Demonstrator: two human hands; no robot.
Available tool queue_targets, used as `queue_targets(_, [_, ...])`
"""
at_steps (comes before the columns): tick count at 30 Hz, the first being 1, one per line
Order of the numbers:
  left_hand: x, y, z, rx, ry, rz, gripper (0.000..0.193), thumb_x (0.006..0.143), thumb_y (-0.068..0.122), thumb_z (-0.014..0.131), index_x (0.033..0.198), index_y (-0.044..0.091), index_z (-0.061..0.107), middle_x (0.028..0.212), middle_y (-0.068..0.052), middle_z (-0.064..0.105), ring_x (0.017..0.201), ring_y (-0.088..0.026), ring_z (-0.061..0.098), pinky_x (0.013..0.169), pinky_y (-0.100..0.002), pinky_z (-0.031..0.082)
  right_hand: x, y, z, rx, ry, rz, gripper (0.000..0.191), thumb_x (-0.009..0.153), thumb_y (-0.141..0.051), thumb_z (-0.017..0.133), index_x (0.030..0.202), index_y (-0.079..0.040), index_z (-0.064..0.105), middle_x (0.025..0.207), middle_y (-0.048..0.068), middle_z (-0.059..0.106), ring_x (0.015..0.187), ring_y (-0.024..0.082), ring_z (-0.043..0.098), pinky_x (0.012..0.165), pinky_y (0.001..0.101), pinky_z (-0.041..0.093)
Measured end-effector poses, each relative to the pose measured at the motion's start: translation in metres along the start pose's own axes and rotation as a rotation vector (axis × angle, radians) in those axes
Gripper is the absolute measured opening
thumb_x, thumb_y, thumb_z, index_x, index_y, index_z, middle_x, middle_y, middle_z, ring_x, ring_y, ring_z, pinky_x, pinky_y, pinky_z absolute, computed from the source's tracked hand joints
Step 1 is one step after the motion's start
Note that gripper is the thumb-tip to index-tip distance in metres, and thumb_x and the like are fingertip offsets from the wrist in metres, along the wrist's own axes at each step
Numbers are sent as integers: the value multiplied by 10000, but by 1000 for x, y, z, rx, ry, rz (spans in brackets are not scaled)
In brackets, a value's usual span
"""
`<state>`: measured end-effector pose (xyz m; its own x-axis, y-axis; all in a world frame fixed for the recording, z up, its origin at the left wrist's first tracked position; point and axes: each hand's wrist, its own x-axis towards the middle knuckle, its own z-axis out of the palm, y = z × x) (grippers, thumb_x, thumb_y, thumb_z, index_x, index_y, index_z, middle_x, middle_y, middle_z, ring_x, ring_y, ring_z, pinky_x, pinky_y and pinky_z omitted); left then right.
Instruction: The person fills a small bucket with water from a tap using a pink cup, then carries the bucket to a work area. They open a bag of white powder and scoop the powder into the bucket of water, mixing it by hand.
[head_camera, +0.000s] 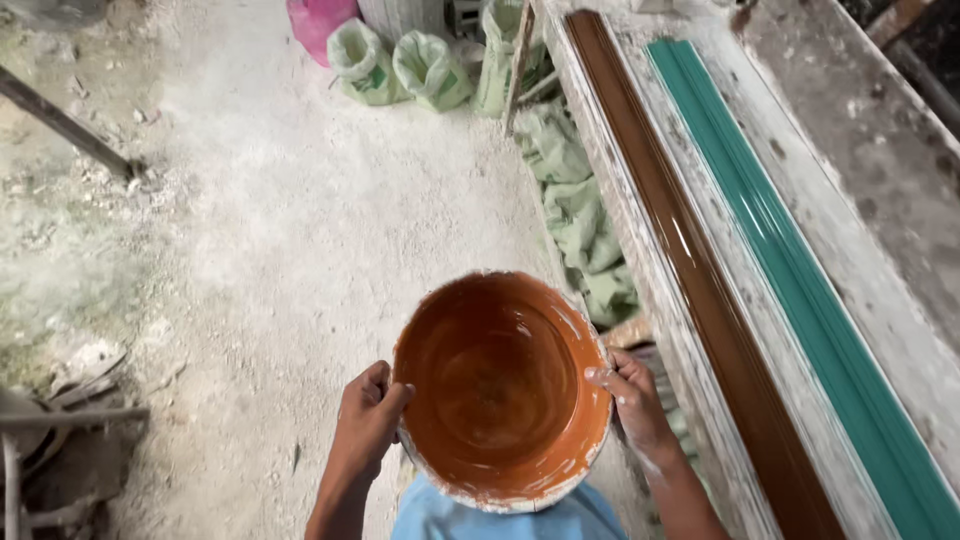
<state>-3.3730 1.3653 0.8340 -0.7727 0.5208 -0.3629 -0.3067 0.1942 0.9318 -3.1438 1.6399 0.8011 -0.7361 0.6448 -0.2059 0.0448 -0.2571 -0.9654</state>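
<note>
we hold a round bucket (500, 390) in front of us, our left hand (368, 415) closed on its left rim and our right hand (632, 400) closed on its right rim. the bucket is coated inside with brown paint, with only a thin film at the bottom, so it looks nearly emptied. right of the bucket, on the long table (860, 260), a brown strip (690, 270) lies glossy and fully coated beside a green strip (800, 290). beyond the bucket, green sacks (400, 65) sit on the dusty floor (280, 250).
</note>
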Motion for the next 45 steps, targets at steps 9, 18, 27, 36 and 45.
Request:
queue_targets(9, [293,103,37,-123,-66,-57,121,846,43,585,736,41,536,577,-16,521,423,-83,428,353,-282,340,290,-45,18,2,36,-62,56,877,-75,671,838,-34,667,756,27,680,652,85,591,641,261,492])
queue_targets(18, [580,234,65,100,-236,13,149,846,51,610,733,37,514,609,-15,490,489,-97,452,403,-293,388,532,-96,49,-2,271,-98,139,876,-77,685,770,-47,600,718,-7,577,643,69,519,612,266,439])
queue_targets(27, [779,315,164,177,-357,64,152,872,60,578,724,49,545,612,-7,518,515,-90,448,439,-303,394,720,-144,-1,105,427,-120,184,883,-55,695,769,-73,552,749,-19,542,679,66,486,624,260,397])
queue_targets(36, [942,383,296,290,-339,72,188,851,67,615,692,61,516,606,12,438,559,-95,419,481,-314,384,910,-194,-115,113,390,-53,122,916,-60,700,840,-56,604,788,12,626,691,83,550,634,271,433])
queue_targets(45, [1066,415,377,334,-372,199,284,885,90,639,689,49,437,629,13,378,615,-88,373,528,-320,359,1036,-210,-174,180,483,-23,38,875,-35,644,850,-63,646,794,11,654,693,86,586,659,254,483])
